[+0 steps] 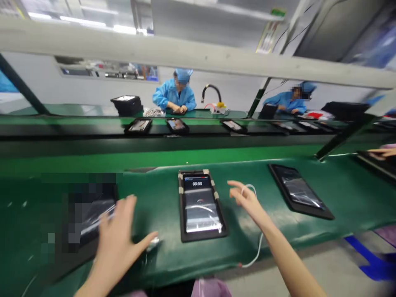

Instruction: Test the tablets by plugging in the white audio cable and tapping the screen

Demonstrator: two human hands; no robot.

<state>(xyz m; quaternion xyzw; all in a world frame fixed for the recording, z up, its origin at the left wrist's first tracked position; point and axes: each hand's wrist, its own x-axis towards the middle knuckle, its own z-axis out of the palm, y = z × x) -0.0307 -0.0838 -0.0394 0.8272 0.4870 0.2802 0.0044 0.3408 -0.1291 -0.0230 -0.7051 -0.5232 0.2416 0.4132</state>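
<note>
My left hand [119, 243] has its fingers spread, at the near edge of a dark tablet [99, 212] on the left, part of which is blurred out. Whether it touches that tablet I cannot tell. By its thumb tip is a small shiny piece [153, 243], too blurred to name. In the middle lies a tablet [201, 206] in a black frame with beige tape pieces, its lit screen showing 00:00. My right hand [249, 204] is just right of it, fingers apart and holding nothing visible. A white cable [259, 247] loops behind that hand.
Another film-covered tablet [300, 192] lies at the right on the green mat [148, 268]. Beyond, a conveyor [102, 130] carries several tablets. Two co-workers in blue [175, 95] sit behind it, by a stack of black trays [126, 106]. A co-worker's hand [383, 152] shows far right.
</note>
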